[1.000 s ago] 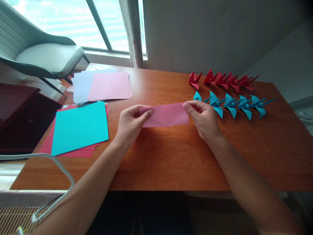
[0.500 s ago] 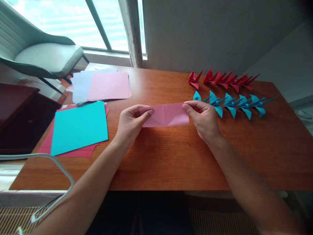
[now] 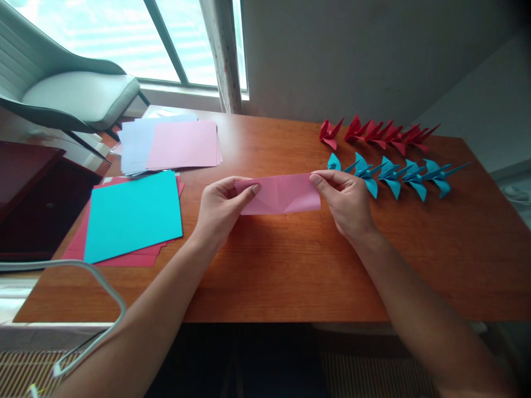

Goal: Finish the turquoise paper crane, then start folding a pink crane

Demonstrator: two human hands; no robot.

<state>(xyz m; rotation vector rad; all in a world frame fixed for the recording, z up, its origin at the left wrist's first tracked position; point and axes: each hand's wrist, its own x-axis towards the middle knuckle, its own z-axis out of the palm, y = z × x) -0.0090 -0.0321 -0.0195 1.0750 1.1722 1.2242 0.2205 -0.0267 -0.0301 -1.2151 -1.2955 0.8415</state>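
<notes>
A pink sheet of paper (image 3: 282, 193), folded into a long rectangle with creases showing, is held just above the wooden table (image 3: 290, 265). My left hand (image 3: 222, 210) pinches its left end between thumb and fingers. My right hand (image 3: 346, 202) pinches its right end the same way. Right of my right hand lies a row of several blue folded paper cranes (image 3: 398, 177), with a row of red ones (image 3: 377, 132) behind it.
A cyan sheet (image 3: 133, 215) tops a red paper stack at the left. Behind it lies a stack of pink paper (image 3: 182, 145) on pale blue sheets. A grey chair (image 3: 74, 97) stands by the window. A grey cable (image 3: 83, 287) loops off the table's front left edge.
The folded pink paper has bowed open slightly along its lower edge. Both hands keep their grip and stay in nearly the same place.
</notes>
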